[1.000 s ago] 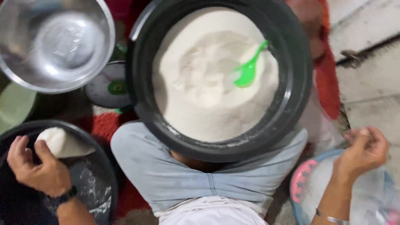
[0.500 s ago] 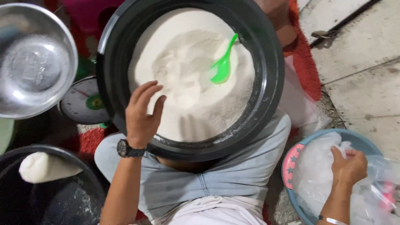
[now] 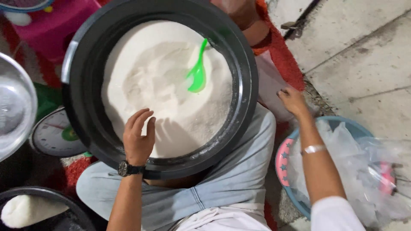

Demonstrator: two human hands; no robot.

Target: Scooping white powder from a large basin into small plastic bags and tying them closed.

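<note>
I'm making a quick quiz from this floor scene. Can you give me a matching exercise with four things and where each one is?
Things:
1. green spoon
2. left hand
3. right hand
4. weighing scale

Places:
A. outside the black basin, by its right rim
B. lying in the white powder, upper right part
C. on the floor, left of the basin, partly under its rim
D. resting on the powder at the basin's near edge

Pairs: 1-B, 2-D, 3-A, 4-C
</note>
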